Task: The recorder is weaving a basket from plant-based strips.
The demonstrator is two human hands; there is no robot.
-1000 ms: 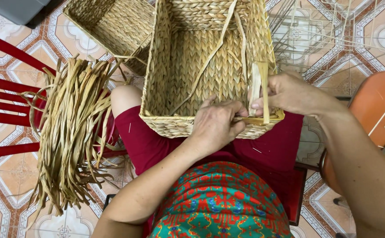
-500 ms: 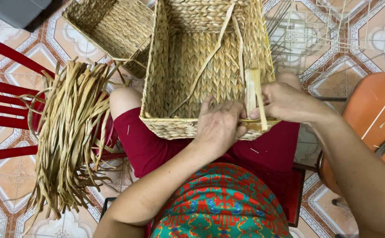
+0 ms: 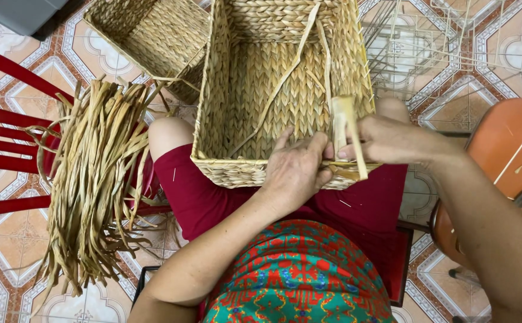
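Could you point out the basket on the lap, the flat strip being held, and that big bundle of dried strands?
woven basket (image 3: 261, 90), head view, on its inner floor.
flat strip (image 3: 343, 116), head view, on its upper end above the right hand.
bundle of dried strands (image 3: 96, 179), head view, on its middle.

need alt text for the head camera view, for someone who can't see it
A seated person's left hand presses the near rim of a woven straw basket on their lap while the right hand pinches a flat straw strip there. A bundle of dried straw drapes over a red chair at left.
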